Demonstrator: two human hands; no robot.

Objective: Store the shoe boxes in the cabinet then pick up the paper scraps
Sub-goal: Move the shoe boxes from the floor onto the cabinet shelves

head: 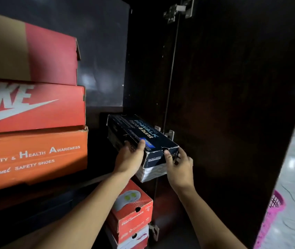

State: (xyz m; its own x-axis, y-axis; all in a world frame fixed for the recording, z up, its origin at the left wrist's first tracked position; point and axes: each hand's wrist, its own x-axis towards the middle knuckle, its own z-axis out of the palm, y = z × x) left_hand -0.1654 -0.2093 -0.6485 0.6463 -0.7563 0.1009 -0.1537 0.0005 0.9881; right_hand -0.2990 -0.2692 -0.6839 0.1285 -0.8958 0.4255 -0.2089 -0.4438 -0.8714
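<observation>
Forearms came in from the bottom edge, both cut off there. Left hand [128, 157] gripped the black shoe box [136, 130] on its left side near the close end, thumb over the lid edge, other fingers hidden underneath. Right hand [179, 166] clamped the close right corner, thumb on the end face beside the finger hole, fingers curled round the side. Hands were apart, one box end between them.

Black shoe box: dark lid, tilted, blue and white Skechers lettering reading away from the camera, a small blue label by the left thumb, worn pale edges at the close corner. Its far end sat inside the dark cabinet [143, 69]; whatever it rested on back there was too dark to make out.

White box [152, 174] directly under the black shoe box, touching it, mostly hidden by it and the hands. Below that, a red box [132, 207] with a white shoe print, then another box [134, 238] cut off by the bottom edge.

Left of the black shoe box, a stack of three: orange safety-shoes box [33, 159], red Nike box [33, 106] on it, red-and-brown box [35, 53] on top, all cut off at the left edge.

Right of the black shoe box, the open cabinet door [233, 105], a hinge [170, 134] just beside the box's right side. Pink basket [272, 212] past the door, partly hidden by it.
</observation>
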